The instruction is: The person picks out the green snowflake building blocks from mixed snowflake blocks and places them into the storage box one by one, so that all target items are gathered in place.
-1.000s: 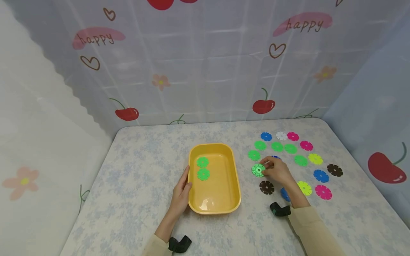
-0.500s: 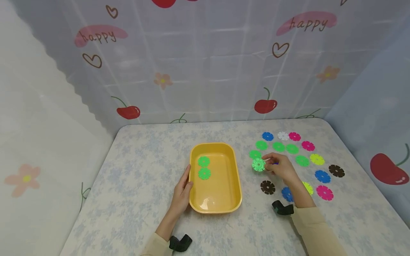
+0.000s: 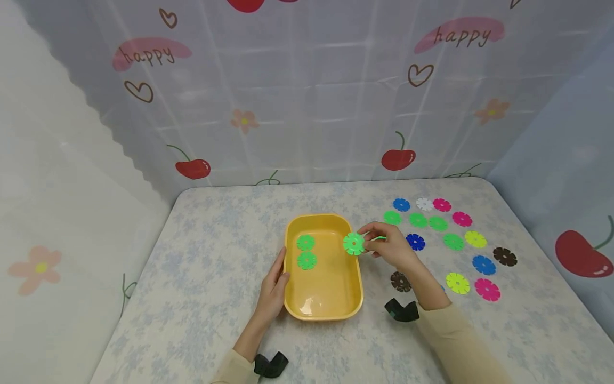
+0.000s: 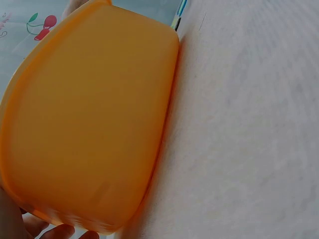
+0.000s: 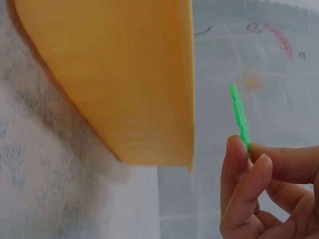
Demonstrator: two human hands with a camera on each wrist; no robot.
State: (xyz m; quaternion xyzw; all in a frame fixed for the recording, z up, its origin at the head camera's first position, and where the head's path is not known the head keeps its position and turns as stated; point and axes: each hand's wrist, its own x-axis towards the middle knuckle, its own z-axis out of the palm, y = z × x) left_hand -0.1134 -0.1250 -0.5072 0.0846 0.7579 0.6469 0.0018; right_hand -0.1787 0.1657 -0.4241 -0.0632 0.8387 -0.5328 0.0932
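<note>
A yellow plastic tray [image 3: 331, 298] stands on the table, with two green notched discs [image 3: 306, 252] lying inside near its left wall. My left hand [image 3: 271, 290] grips the tray's left side, its thumb at the rim. In the left wrist view its fingertips [image 4: 59, 231] curl around the tray's edge. Between thumb and fingers, my right hand [image 3: 390, 246] pinches another green notched disc [image 3: 354, 244] over the tray's right rim. The right wrist view shows this disc [image 5: 240, 114] edge-on, above rim height and apart from the tray wall [image 5: 124, 74].
Right of the tray, notched discs in several colours lie spread out, among them dark blue [image 3: 415, 242], yellow [image 3: 458, 284], pink [image 3: 487, 289], white [image 3: 424, 204] and brown [image 3: 505, 256]. The right forearm partly covers a blue one. A printed curtain [image 3: 307, 106] hangs behind the table [image 3: 216, 240].
My right hand has lifted the green disc from the table and carried it left to the tray's right rim. The left hand stays on the tray.
</note>
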